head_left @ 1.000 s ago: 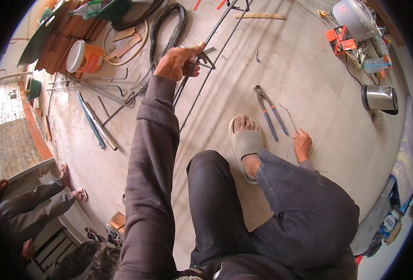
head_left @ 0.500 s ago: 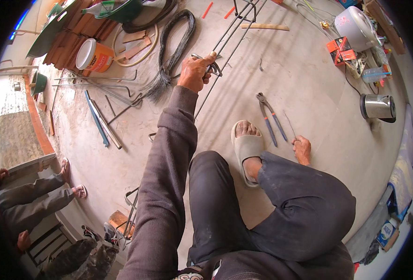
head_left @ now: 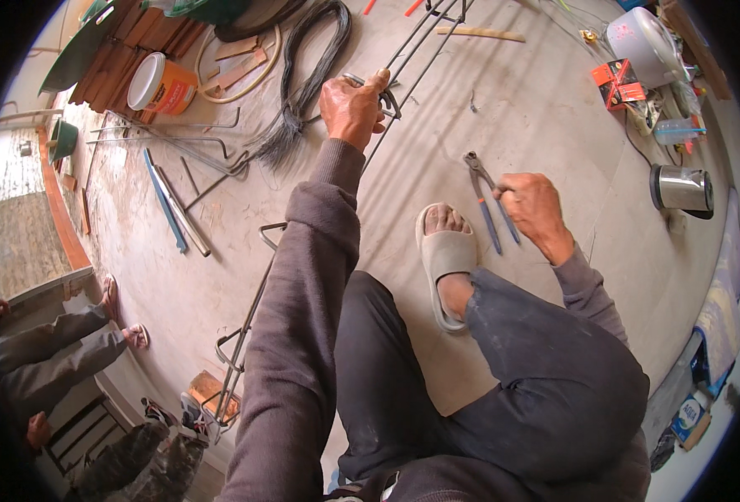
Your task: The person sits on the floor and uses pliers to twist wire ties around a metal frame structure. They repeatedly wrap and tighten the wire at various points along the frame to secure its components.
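Note:
Stretched ahead, my left hand is closed around a bent steel stirrup on the long reinforcing-bar cage. The cage runs from the far side back beneath my left forearm; its near end shows at lower left. My right hand is closed just above the floor, over the right handle of the pincers. These end-cutting pincers have dark handles with orange bands and lie with the jaws away from me. The thin wire last seen in my right fingers is hard to make out now.
A coil of black tie wire, an orange-and-white bucket and loose steel rods lie left. A rice cooker and a metal kettle stand right. My sandalled foot is near the pincers. Another person's legs show at left.
My right hand has come up and forward from beside my knee to the pincers' handle. My left hand keeps its grip on the stirrup. The view has shifted slightly.

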A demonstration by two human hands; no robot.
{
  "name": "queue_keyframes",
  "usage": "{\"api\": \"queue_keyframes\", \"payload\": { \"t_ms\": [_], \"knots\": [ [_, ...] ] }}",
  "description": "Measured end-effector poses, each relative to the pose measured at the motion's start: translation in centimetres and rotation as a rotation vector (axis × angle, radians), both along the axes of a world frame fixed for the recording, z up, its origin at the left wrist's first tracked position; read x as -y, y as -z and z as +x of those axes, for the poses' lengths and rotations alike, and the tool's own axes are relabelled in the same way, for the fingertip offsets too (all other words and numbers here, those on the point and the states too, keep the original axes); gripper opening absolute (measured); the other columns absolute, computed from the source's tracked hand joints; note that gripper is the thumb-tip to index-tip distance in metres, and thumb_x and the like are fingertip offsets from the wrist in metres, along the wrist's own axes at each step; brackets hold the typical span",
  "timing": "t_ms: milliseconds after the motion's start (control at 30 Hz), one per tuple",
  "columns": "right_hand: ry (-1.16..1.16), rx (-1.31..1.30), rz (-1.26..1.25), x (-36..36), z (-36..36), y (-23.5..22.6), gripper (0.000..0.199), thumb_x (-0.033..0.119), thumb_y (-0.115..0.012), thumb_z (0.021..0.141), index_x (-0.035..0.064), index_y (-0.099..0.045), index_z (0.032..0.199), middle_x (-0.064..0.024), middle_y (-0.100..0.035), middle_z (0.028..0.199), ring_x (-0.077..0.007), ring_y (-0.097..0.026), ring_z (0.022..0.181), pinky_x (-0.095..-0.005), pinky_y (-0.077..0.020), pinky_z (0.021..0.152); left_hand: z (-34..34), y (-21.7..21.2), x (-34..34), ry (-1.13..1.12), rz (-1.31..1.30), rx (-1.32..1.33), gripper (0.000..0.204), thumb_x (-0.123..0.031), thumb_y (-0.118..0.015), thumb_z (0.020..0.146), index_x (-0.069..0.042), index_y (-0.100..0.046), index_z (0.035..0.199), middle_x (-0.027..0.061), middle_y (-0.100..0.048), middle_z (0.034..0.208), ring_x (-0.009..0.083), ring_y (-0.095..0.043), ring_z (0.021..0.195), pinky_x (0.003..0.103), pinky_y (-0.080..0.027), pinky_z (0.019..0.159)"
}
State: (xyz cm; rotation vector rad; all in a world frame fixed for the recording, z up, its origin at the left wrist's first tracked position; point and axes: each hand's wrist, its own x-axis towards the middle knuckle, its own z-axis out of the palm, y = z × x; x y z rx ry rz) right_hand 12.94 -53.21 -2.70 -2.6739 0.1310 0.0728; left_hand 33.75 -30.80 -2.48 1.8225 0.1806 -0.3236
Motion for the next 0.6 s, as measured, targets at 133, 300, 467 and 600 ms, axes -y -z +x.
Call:
{"api": "queue_keyframes", "payload": {
  "t_ms": [133,300,467,600],
  "knots": [
    [-0.073,0.023,-0.010,-2.9,1.9,1.1,0.013,0.007,-0.055,0.078,0.0036,-0.066,0.072,-0.0192,-0.066,0.070,-0.0393,-0.067,0.069,-0.0478,-0.0545,0.066,-0.1,-0.5,0.0,0.035,0.108,0.063,0.045,-0.032,-0.082,0.085,0.006,-0.062,0.071,0.0123,-0.060,0.062,0.0176,-0.063,0.047,0.031,-0.056,0.038],
    [-0.139,0.084,-0.104,-3.8,4.4,2.1,0.010,0.006,-0.059,0.076,0.0039,-0.066,0.070,-0.0211,-0.066,0.069,-0.0383,-0.069,0.067,-0.0458,-0.0563,0.061,-0.1,-1.2,0.1,0.097,0.207,0.072,0.046,-0.033,-0.082,0.085,0.009,-0.065,0.073,0.0142,-0.062,0.060,0.0186,-0.064,0.046,0.032,-0.057,0.038],
    [-0.133,0.141,-0.151,-4.9,7.1,0.8,0.010,0.007,-0.062,0.078,0.0040,-0.066,0.070,-0.0205,-0.067,0.069,-0.0370,-0.070,0.069,-0.0442,-0.0580,0.061,-0.2,-0.7,0.3,0.082,0.229,0.084,0.044,-0.034,-0.081,0.085,0.008,-0.068,0.079,0.0148,-0.064,0.065,0.0192,-0.066,0.050,0.032,-0.059,0.041],
    [-0.088,0.135,-0.138,-5.5,8.1,0.4,0.011,0.008,-0.063,0.081,0.0045,-0.066,0.071,-0.0191,-0.067,0.068,-0.0357,-0.071,0.068,-0.0441,-0.0588,0.061,-0.1,-0.6,0.3,0.073,0.237,0.069,0.046,-0.035,-0.080,0.086,0.009,-0.068,0.080,0.0158,-0.065,0.071,0.0199,-0.068,0.054,0.032,-0.061,0.043]
  ]
}}
